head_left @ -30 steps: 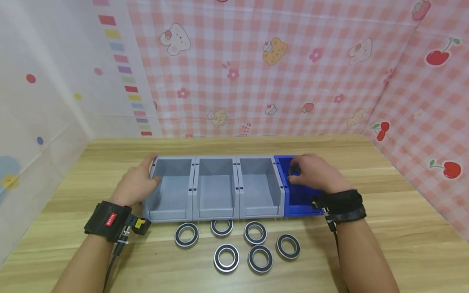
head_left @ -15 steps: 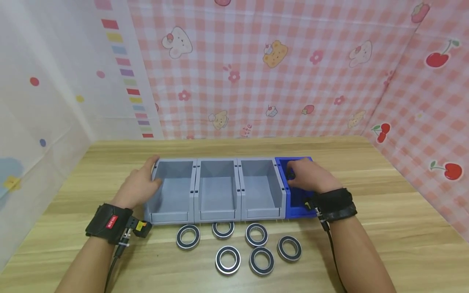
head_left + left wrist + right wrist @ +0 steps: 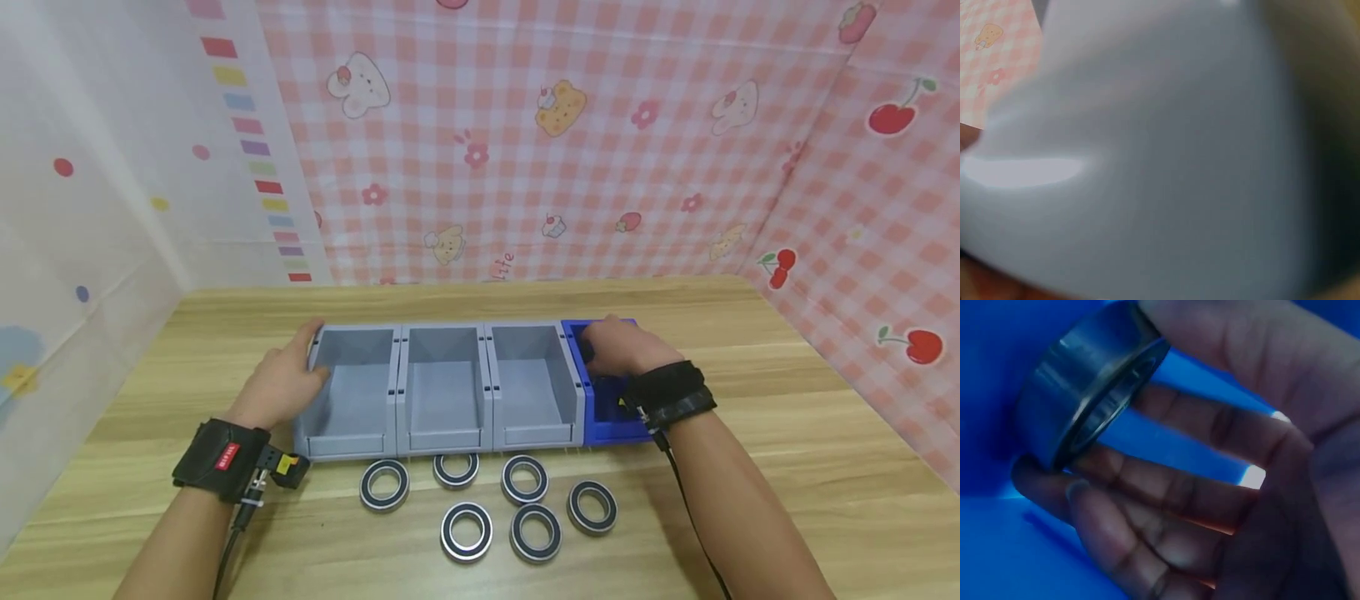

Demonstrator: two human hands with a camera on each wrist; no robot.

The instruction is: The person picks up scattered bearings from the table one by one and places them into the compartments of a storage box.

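My left hand [image 3: 279, 379] grips the side wall of the leftmost grey bin [image 3: 351, 444], its thumb over the inside and the other fingers along the outside. In the left wrist view a blurred grey bin wall [image 3: 1179, 175] fills most of the picture. My right hand [image 3: 628, 347] reaches down into the blue bin [image 3: 618, 435] at the row's right end. Seen from the right wrist, a ball bearing [image 3: 1079, 378] with a shiny metal outer ring is held between thumb and fingers, tilted, close to the blue wall.
Two more grey bins, a middle one [image 3: 444, 439] and a right one [image 3: 537, 436], complete the joined row. Several ball bearings lie in front on the wooden table [image 3: 780, 400], among them a left one [image 3: 367, 486] and a right one [image 3: 576, 507]. Patterned cloth [image 3: 480, 192] hangs behind.
My right hand has shifted left and lower inside the blue bin, taking the bearing along. My left hand keeps its hold on the grey bin.
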